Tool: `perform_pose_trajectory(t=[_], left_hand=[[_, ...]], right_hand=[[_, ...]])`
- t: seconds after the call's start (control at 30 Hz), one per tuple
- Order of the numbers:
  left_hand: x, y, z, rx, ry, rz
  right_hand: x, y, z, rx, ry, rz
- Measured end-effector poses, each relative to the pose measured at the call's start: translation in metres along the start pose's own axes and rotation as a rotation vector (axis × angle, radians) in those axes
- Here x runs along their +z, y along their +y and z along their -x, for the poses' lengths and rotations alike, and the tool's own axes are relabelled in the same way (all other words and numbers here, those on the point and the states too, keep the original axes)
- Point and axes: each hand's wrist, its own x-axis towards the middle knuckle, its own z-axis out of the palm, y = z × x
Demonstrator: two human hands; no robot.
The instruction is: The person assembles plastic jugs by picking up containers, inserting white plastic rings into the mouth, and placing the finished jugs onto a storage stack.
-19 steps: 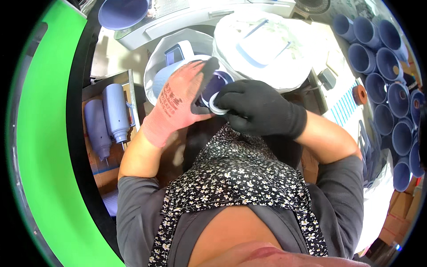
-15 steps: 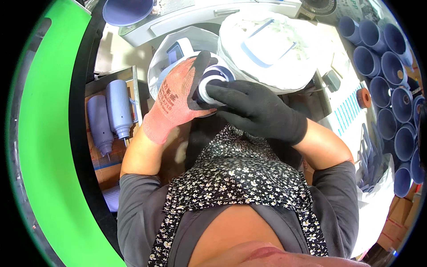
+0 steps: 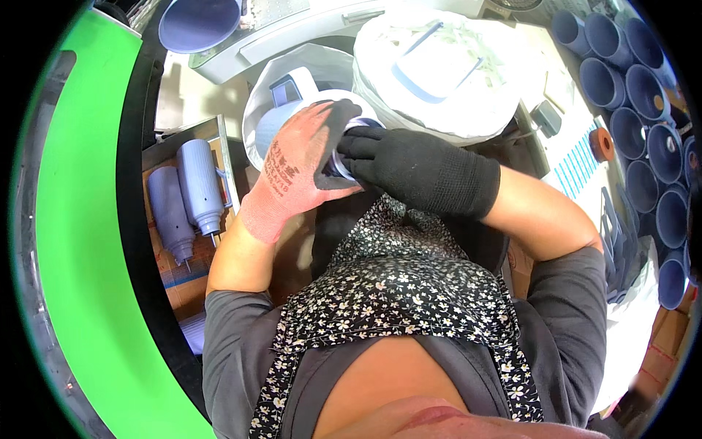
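Note:
My left hand [image 3: 296, 164], in a salmon glove with a black palm, is wrapped around a lilac cylindrical part [image 3: 338, 165] with a pale ring-shaped rim. From the other side my right hand [image 3: 409, 164], in a black glove, has its fingers bent over the rim. Most of the part is hidden between the gloves, so its full shape cannot be made out. Just beyond the hands, a white plastic bag [image 3: 256, 99] holds lilac and white pieces, one of them a squarish loop [image 3: 286, 91].
Behind stands a white-lined container [image 3: 497, 95] with a lilac-edged strip on top. At left, lilac bottle-shaped bodies [image 3: 199, 183] lie in a box beside a green surface [image 3: 80, 219]. Lilac tubes [image 3: 627, 132] are stacked at right, near an orange tape roll [image 3: 602, 145]. A lilac bowl [image 3: 197, 25] sits far left.
My right hand has turned and shifted slightly left, its fingers now covering more of the pale ring. The left hand stays around the part, slightly lower in view.

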Motion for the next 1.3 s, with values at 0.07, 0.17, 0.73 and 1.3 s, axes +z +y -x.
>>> perform_pose_trajectory(t=[0.07,0.17,0.73,1.3], left_hand=[[0.003,0.001,-0.001,0.122,-0.013,-0.055],[0.005,0.003,-0.002,0.073,-0.053,-0.046],[0.028,0.019,-0.013,0.299,-0.159,-0.132],[0.008,-0.173,0.024,-0.807,0.2,0.518]], right_hand=[[-0.002,0.0,-0.002,0.044,-0.237,0.041],[0.003,0.004,0.006,-0.019,-0.212,0.077],[0.04,0.008,0.039,0.017,-0.005,-0.143],[0.042,-0.043,0.154,0.594,0.227,-0.4]])
